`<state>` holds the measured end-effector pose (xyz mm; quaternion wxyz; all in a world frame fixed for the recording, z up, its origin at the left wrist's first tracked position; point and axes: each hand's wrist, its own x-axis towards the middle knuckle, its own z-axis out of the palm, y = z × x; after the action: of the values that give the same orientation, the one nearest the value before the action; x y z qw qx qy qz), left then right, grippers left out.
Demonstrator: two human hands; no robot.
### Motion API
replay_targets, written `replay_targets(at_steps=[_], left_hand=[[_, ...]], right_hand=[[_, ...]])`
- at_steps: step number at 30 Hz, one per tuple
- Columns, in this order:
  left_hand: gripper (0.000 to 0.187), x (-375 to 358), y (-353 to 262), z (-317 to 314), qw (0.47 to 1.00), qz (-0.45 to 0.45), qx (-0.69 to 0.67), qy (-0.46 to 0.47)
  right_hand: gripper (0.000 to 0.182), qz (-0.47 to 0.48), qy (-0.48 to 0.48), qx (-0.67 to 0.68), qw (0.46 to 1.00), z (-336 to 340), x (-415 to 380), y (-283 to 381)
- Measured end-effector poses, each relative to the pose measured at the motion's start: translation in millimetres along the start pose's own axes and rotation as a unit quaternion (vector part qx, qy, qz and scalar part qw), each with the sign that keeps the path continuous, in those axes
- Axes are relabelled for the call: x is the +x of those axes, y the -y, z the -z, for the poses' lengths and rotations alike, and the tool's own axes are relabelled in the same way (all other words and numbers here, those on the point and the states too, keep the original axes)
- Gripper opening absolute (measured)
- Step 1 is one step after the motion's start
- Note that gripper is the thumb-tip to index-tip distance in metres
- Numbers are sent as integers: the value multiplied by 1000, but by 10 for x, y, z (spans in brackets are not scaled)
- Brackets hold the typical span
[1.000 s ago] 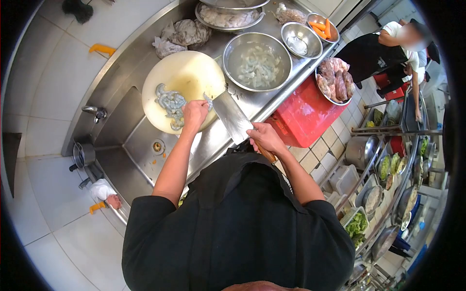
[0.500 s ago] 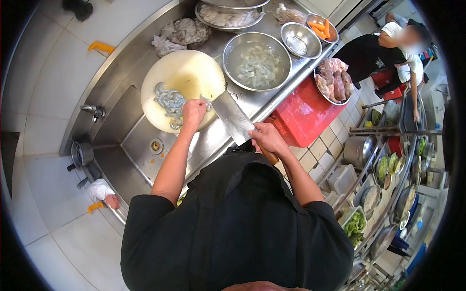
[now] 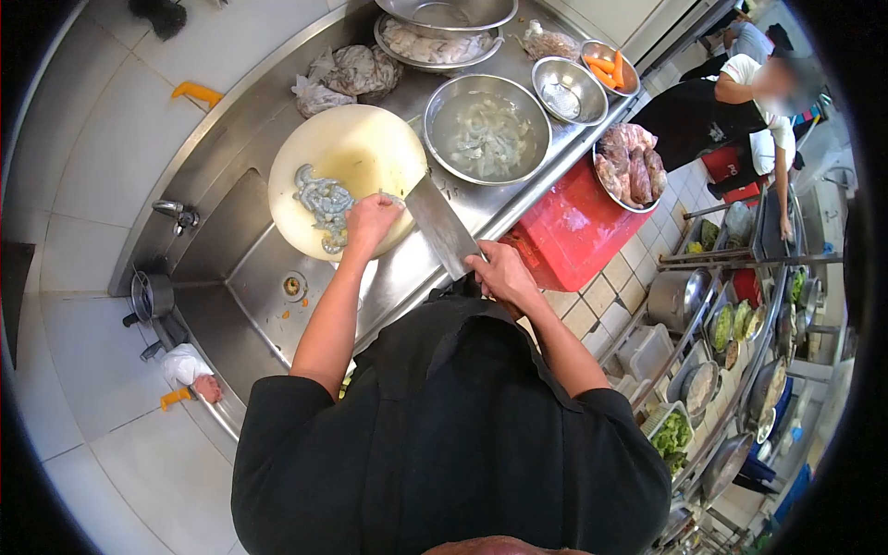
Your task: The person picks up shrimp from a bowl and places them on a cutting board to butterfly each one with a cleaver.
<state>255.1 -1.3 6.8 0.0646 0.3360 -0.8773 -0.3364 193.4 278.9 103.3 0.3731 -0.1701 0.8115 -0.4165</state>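
A round, pale cutting board [image 3: 301, 139] lies over the sink, with a pile of raw grey shrimp [image 3: 324, 196] on its middle. My left hand [image 3: 373, 222] is closed on the board, right of the pile. A shrimp [image 3: 396, 200] shows partly at its fingertips, beside the blade. My right hand [image 3: 504, 273] grips a cleaver [image 3: 442, 229]; the broad blade slants over the board's right edge, its tip near my left fingers. The cleaver's handle is hidden under my right hand and forearm. Right of the board stands a metal bowl [image 3: 432, 139] of water and peeled shrimp [image 3: 486, 139].
Beyond the board sit plastic bags [image 3: 356, 69] and stacked bowls [image 3: 444, 13]. A smaller bowl [image 3: 569, 88], carrots [image 3: 606, 67] and a bowl of meat [image 3: 634, 166] on a red crate [image 3: 569, 227] are to the right. A co-worker [image 3: 712, 116] stands beyond; the sink [image 3: 245, 324] is at left.
My left hand has shifted slightly right along the board. The cleaver stays in my right hand, its handle now hidden. The view has shifted slightly, and the co-worker's arm has moved a little.
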Motion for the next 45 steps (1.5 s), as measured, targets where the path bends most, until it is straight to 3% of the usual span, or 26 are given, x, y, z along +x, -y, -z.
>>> replay_targets(at_steps=[1, 4, 10, 14, 19, 23, 24, 27, 29, 31, 32, 33, 35, 36, 39, 42, 43, 45], left_hand=[[28, -30, -56, 14, 999, -11, 42, -11], [23, -11, -161, 81, 994, 29, 69, 83], [20, -228, -66, 318, 993, 88, 62, 42], [27, -340, 12, 493, 995, 90, -29, -4], [26, -74, -472, 482, 994, 24, -104, -27], [27, 295, -1165, 260, 972, -105, -210, -8], [37, 373, -1303, 213, 967, -141, -212, 1], [46, 438, -1509, 255, 969, -216, -119, -26], [49, 588, -1127, 168, 977, -190, -92, -22], [49, 634, -644, 88, 988, -145, -37, -35], [50, 590, -456, 52, 993, -112, -8, -36], [52, 561, -232, -42, 992, -104, 52, -50], [62, 430, 38, -213, 984, -97, 143, -43], [69, 388, 69, -278, 979, -96, 177, -22], [79, 126, -241, -401, 971, -42, 233, -29], [85, 216, -218, -682, 973, -23, 228, -43], [86, 227, -272, -792, 974, -49, 212, -66], [88, 270, -380, -870, 962, -187, 197, 18]], right_hand=[[30, -3, 4, 1, 1000, -3, 13, -3], [30, -7, 12, 8, 1000, -3, 68, -36], [32, -9, 25, 30, 999, 73, 128, -114], [35, -18, 41, 38, 998, 171, 149, -126], [38, -21, 64, 20, 998, 275, 257, -191], [39, 39, 70, -24, 996, 390, 321, -268], [38, 35, 84, -22, 996, 448, 321, -242], [35, 91, 64, -65, 992, 594, 304, -282], [35, 59, 67, -73, 993, 767, 218, -254], [34, 103, 20, -56, 993, 852, 179, -468], [33, 45, 47, -5, 998, 1016, 34, -323], [33, 78, 20, -35, 996, 1034, 61, -517], [33, 58, 11, -5, 998, 1197, -96, -528], [32, 97, -30, -14, 995, 1184, -103, -671], [32, 12, 16, 49, 999, 1304, -212, -758], [34, -4, -14, 76, 997, 1204, -211, -1006], [35, -12, -17, 82, 996, 1171, -207, -1063], [36, -4, -28, 89, 996, 1099, -229, -1097]])
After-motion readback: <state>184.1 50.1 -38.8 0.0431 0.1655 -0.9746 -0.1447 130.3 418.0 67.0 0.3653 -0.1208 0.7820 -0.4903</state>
